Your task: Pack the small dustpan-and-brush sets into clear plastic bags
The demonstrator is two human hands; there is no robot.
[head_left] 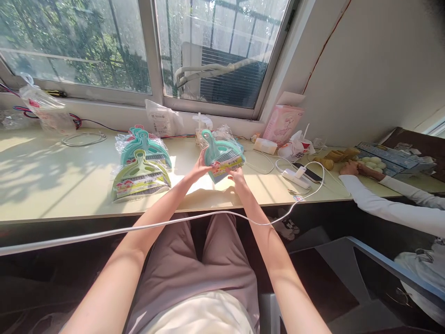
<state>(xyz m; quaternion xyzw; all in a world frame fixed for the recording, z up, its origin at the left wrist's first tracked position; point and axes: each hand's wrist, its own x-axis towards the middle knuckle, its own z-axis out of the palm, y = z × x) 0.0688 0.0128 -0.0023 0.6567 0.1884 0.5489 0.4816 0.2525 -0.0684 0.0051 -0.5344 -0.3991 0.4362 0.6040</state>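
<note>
Both my hands hold one teal mini dustpan-and-brush set (pixel 221 155) wrapped in clear plastic, lifted just above the pale desk (pixel 52 185). My left hand (pixel 200 166) grips its left edge with the fingers curled round it. My right hand (pixel 237 177) pinches its lower right corner by the printed label. To the left on the desk lies a pile of the same packaged sets, a green one (pixel 141 180) on top at the front and teal ones (pixel 146 146) behind it.
Another person's white-sleeved arm (pixel 382 204) reaches over the desk at the right, near yellow and white items and a blue box (pixel 392 157). A white cable (pixel 174 222) runs across my lap to a power strip (pixel 295 178) and a phone. Plastic bags, a pink box (pixel 283 123) and tissues line the window sill.
</note>
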